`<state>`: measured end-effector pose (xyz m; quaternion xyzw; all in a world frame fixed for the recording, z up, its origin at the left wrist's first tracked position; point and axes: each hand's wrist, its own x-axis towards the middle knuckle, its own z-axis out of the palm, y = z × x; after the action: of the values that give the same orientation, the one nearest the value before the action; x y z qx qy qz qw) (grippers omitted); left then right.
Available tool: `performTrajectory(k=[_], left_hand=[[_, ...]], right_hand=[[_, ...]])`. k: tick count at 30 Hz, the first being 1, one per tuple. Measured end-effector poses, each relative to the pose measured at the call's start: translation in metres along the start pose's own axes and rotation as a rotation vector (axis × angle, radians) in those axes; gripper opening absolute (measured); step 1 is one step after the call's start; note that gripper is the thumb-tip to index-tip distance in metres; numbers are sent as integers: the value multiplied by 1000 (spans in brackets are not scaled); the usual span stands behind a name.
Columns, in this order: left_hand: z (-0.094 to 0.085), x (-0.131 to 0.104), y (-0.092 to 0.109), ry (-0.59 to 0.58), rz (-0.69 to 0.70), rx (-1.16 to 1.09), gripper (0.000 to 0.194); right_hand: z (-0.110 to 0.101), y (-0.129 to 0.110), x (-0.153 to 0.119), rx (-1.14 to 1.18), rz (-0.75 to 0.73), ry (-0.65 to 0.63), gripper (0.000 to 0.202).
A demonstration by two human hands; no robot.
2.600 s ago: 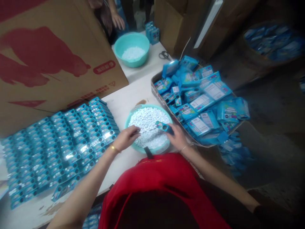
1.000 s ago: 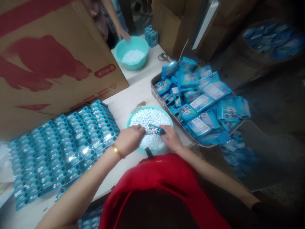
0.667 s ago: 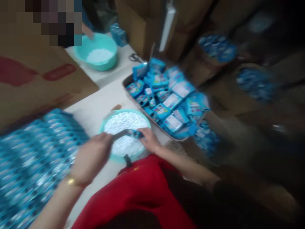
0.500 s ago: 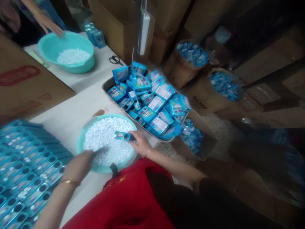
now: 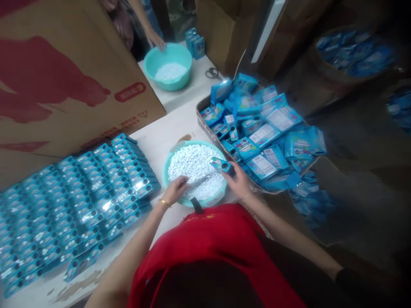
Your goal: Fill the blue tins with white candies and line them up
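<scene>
A turquoise basin full of small white pellets stands before me on the white table. My right hand, fingers closed, holds a small blue printed box with a dark round hole over the basin's right side. At the left rim my left hand is closed round the end of a thin greyish tool. Blur hides the tool's exact shape; its far end lies over the pellets. Right of the basin, an open carton is heaped with more blue boxes.
Rows of blue boxes with round holes fill the left of the table. Behind them rises a large cardboard box. Another person's hand touches a second turquoise basin at the back, near black scissors.
My view has turned left, so everything appears further right and more box rows show. My left hand stays at the basin with the tool; my right hand still holds the small box.
</scene>
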<state>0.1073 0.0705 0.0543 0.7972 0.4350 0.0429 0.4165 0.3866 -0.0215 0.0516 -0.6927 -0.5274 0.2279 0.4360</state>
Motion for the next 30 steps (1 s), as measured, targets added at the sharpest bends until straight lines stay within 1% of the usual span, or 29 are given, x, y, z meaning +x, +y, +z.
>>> performTrajectory(k=[2, 5, 7, 9, 11, 13, 15, 17, 19, 21, 23, 24, 25, 27, 28, 29, 30], left_hand=[[-20, -8, 12, 19, 50, -30, 27], [-50, -13, 41, 5, 125, 27, 25], [-67, -13, 63, -18, 178, 125, 22], [-79, -10, 87, -62, 207, 287, 21], [-85, -7, 112, -116, 197, 498, 21], [-87, -5, 137, -165, 163, 714, 22], [-88, -6, 162, -206, 146, 879, 22], [-91, -10, 182, -228, 167, 968, 23], [-97, -16, 192, -204, 190, 996, 25], [-105, -20, 189, -143, 177, 972, 25], [-109, -20, 174, -76, 166, 856, 24], [-108, -19, 163, -45, 179, 759, 28], [-105, -16, 151, -16, 201, 648, 38], [-90, -8, 125, 19, 259, 435, 59], [-80, -3, 114, 16, 281, 352, 61], [-70, 1, 105, -1, 291, 290, 56], [-60, 4, 98, -27, 294, 245, 46]], right_hand=[[1, -2, 0, -31, -32, -16, 41], [6, -7, 1, -69, -107, -71, 38], [9, -12, 1, -76, -157, -118, 37], [14, -16, 1, -68, -198, -157, 39], [18, -20, 0, -54, -227, -179, 41], [23, -23, -1, -41, -249, -189, 42], [27, -23, -2, -24, -268, -188, 40], [29, -22, -2, -3, -275, -181, 39], [29, -21, -2, 26, -272, -187, 39], [28, -20, -3, 66, -263, -196, 38], [26, -21, -4, 109, -246, -201, 38], [25, -22, -4, 128, -232, -202, 38], [25, -24, -6, 143, -215, -204, 37], [26, -30, -8, 165, -183, -224, 35], [26, -34, -9, 176, -174, -244, 33], [26, -37, -9, 186, -176, -277, 32], [25, -39, -8, 188, -192, -318, 32]])
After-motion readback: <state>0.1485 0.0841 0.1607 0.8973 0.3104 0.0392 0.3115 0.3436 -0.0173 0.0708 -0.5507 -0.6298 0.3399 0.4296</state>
